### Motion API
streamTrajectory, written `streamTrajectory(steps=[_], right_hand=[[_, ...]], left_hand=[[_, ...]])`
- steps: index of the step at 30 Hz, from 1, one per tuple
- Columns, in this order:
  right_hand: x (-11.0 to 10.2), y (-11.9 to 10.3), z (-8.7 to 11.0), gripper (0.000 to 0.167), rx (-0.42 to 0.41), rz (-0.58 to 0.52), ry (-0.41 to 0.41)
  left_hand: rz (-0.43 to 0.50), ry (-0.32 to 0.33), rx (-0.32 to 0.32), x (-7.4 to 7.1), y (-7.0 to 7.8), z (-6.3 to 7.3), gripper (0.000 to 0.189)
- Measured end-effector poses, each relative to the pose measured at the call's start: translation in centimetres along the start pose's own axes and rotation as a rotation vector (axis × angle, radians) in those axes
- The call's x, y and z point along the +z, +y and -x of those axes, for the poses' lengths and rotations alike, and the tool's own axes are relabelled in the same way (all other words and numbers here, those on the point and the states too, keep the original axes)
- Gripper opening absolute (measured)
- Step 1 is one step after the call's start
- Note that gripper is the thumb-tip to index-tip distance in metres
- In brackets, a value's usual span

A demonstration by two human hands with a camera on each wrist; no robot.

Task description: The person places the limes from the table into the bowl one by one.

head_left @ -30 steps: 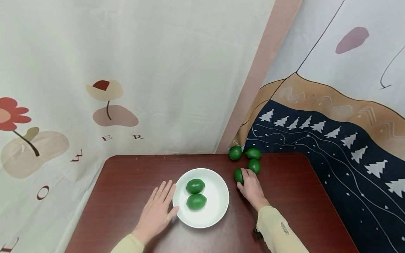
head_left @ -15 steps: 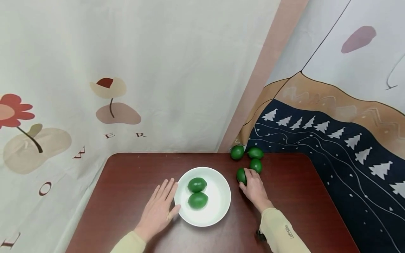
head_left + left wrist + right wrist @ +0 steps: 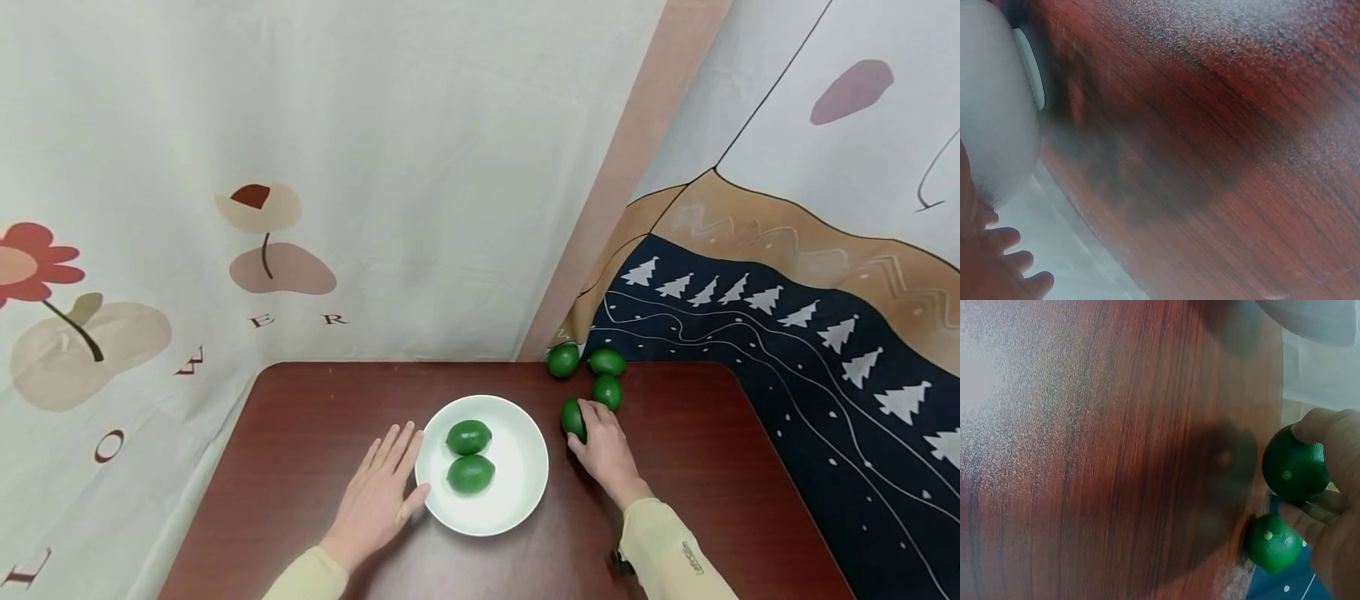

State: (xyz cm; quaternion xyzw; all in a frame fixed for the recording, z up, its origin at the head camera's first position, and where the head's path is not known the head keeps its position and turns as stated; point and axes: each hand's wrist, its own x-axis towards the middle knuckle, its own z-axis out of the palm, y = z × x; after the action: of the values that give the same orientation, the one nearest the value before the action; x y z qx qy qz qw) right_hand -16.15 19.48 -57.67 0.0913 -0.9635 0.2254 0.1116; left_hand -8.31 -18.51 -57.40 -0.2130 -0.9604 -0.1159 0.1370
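Note:
My right hand grips a green lime between thumb and fingers, to the right of the white bowl. Just beyond that hand lies another lime, which the right wrist view shows close under the fingers. Two limes, one upper and one lower, sit together inside the bowl. At the bowl's left rim is my left hand, its fingers straight and thumb spread. In the left wrist view, its fingertips appear beside the bowl's outer wall.
Two more limes, a left one and a right one, lie at the back edge of the dark red wooden table. Printed cloth hangs behind the table, and a navy tree-patterned cloth hangs at the right.
The head view has shifted slightly, so everything sits a little further right in it. Both hands keep their places, the right one still holding the lime.

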Motion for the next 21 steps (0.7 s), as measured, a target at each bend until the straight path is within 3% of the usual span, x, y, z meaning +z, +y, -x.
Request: streamTrajectory(steps=[21], right_hand=[[-1.9,-2.7,0.6,0.064,-0.059,-0.048,0.053]], left_hand=[[-0.004,-0.002,-0.003,-0.1,0.1,0.0,0.076]])
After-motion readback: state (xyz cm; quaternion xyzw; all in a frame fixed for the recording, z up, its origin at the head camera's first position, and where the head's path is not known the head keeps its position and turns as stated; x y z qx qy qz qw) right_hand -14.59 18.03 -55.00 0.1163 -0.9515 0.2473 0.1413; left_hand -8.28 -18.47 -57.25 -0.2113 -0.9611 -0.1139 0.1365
